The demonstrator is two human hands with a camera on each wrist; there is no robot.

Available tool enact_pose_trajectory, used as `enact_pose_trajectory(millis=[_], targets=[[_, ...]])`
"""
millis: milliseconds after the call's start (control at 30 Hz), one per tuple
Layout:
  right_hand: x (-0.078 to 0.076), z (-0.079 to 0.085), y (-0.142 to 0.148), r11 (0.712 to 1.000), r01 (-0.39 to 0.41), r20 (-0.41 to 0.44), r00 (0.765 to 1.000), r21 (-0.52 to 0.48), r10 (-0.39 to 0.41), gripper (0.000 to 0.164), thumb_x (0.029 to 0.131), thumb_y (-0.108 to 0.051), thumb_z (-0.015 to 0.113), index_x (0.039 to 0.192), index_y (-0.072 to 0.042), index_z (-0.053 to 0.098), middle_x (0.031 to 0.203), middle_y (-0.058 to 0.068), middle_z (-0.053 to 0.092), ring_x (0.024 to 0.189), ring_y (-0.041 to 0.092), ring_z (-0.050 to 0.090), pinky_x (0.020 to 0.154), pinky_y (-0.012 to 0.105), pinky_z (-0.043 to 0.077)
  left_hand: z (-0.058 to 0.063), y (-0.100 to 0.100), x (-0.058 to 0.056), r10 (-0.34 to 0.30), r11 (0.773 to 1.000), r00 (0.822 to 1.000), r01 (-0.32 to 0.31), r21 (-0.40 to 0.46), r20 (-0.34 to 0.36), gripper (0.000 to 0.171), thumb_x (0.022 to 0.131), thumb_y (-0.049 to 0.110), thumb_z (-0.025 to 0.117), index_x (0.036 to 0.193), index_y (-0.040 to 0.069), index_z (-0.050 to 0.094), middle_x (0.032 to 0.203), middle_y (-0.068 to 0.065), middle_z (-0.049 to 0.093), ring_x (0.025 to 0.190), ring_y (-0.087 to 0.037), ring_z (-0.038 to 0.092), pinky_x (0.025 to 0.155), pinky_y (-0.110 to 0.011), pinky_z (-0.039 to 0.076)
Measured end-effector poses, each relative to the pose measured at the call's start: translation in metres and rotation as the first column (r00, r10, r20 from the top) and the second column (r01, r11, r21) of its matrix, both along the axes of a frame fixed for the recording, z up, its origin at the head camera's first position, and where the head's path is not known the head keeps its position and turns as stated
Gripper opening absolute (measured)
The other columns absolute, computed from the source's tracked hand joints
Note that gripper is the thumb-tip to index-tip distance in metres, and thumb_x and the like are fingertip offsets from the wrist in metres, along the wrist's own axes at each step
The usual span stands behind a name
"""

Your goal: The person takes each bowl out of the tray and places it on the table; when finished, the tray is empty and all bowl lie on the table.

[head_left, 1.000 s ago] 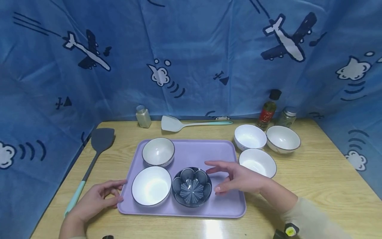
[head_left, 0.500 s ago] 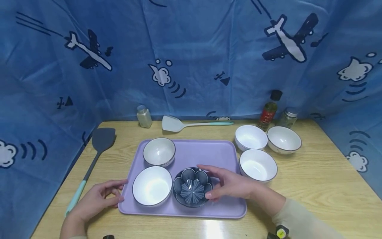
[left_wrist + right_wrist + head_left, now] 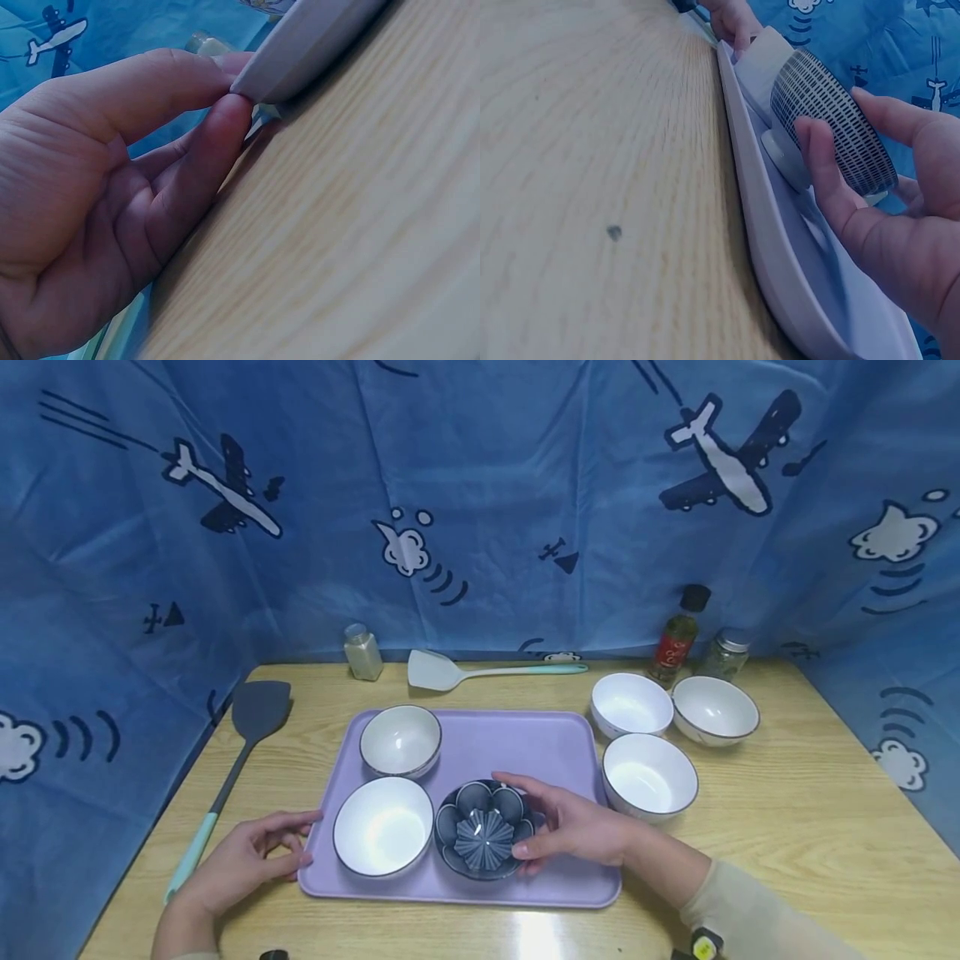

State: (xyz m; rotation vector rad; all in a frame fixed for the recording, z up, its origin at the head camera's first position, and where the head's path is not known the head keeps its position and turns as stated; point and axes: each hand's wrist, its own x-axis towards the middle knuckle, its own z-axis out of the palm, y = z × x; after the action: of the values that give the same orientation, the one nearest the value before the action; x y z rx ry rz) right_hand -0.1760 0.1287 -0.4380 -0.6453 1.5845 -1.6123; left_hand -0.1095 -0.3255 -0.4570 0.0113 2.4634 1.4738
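A lilac tray [image 3: 517, 739] lies on the wooden table. My left hand [image 3: 243, 860] pinches its left rim between thumb and fingers; the left wrist view shows the fingertips on the tray edge [image 3: 300, 56]. My right hand [image 3: 581, 827] holds the right side of a dark blue bowl [image 3: 483, 839] with a petal pattern inside. In the right wrist view, this bowl's outside [image 3: 836, 120] has a dashed pattern, with fingers spread around it. Left of it on the tray sit a white bowl [image 3: 382, 827] and, behind, a cream bowl [image 3: 400, 739].
Three pale bowls, one being a white bowl [image 3: 649, 777], cluster right of the tray. Behind them stand a sauce bottle [image 3: 675, 643] and a jar [image 3: 725, 656]. A pale spatula [image 3: 435, 672] and a shaker [image 3: 363, 653] lie at the back; a dark spatula [image 3: 258, 710] lies left.
My right hand has moved left from beside the dark blue bowl and taken hold of its right side. My left hand has stayed at the tray's left rim.
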Motion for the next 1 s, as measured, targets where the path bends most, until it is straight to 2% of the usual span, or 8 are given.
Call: enact_pose_trajectory(millis=[200, 467, 600, 833, 1000], targets=[[0.001, 0.0, -0.003, 0.999, 0.028, 0.033, 0.999, -0.017, -0.028, 0.094, 0.085, -0.002, 0.075, 0.16, -0.02, 0.02, 0.146, 0.031, 0.036, 0.079, 0.025, 0.073, 0.076, 0.042, 0.06, 0.001, -0.001, 0.0, -0.001, 1.0, 1.0, 0.001, 0.008, 0.003, 0.061, 0.085, 0.025, 0.08, 0.139, 0.007, 0.057, 0.096, -0.01, 0.066, 0.092, -0.01, 0.061, 0.08, -0.02, 0.048], [0.004, 0.004, 0.003, 0.998, 0.019, 0.037, 0.999, -0.057, -0.017, 0.092, 0.086, 0.001, 0.072, 0.16, -0.019, 0.021, 0.153, 0.031, 0.029, 0.08, 0.027, 0.073, 0.079, 0.047, 0.059, 0.0, 0.0, 0.0, 0.004, 1.0, 1.0, -0.004, 0.017, 0.016, 0.062, 0.084, 0.025, 0.08, 0.139, 0.008, 0.057, 0.096, -0.011, 0.066, 0.091, -0.01, 0.061, 0.078, -0.022, 0.051], [0.004, 0.012, 0.012, 0.997, 0.014, 0.02, 1.0, -0.079, -0.013, 0.09, 0.088, 0.002, 0.07, 0.16, -0.017, 0.019, 0.152, 0.033, 0.028, 0.082, 0.027, 0.074, 0.079, 0.049, 0.058, 0.001, 0.0, 0.0, 0.01, 1.0, 1.0, -0.01, 0.018, 0.026, 0.062, 0.084, 0.025, 0.08, 0.139, 0.008, 0.057, 0.096, -0.011, 0.065, 0.092, -0.01, 0.061, 0.078, -0.022, 0.051], [0.002, 0.034, 0.03, 0.994, 0.09, 0.008, 0.996, -0.06, -0.09, 0.089, 0.088, 0.002, 0.07, 0.159, -0.02, 0.022, 0.155, 0.031, 0.025, 0.099, 0.033, 0.07, 0.08, 0.054, 0.057, 0.002, 0.0, -0.001, 0.01, 1.0, 1.0, -0.01, 0.016, 0.026, 0.062, 0.084, 0.025, 0.08, 0.139, 0.008, 0.057, 0.097, -0.011, 0.065, 0.092, -0.01, 0.061, 0.078, -0.022, 0.051], [0.0, 0.047, 0.046, 0.992, 0.096, -0.021, 0.995, -0.081, -0.098, 0.088, 0.09, 0.005, 0.066, 0.16, -0.019, 0.019, 0.153, 0.035, 0.022, 0.097, 0.029, 0.07, 0.081, 0.056, 0.056, 0.0, 0.0, 0.0, 0.006, 1.0, 1.0, -0.007, 0.029, 0.027, 0.062, 0.085, 0.022, 0.08, 0.139, 0.006, 0.057, 0.096, -0.011, 0.065, 0.091, -0.009, 0.061, 0.078, -0.022, 0.052]])
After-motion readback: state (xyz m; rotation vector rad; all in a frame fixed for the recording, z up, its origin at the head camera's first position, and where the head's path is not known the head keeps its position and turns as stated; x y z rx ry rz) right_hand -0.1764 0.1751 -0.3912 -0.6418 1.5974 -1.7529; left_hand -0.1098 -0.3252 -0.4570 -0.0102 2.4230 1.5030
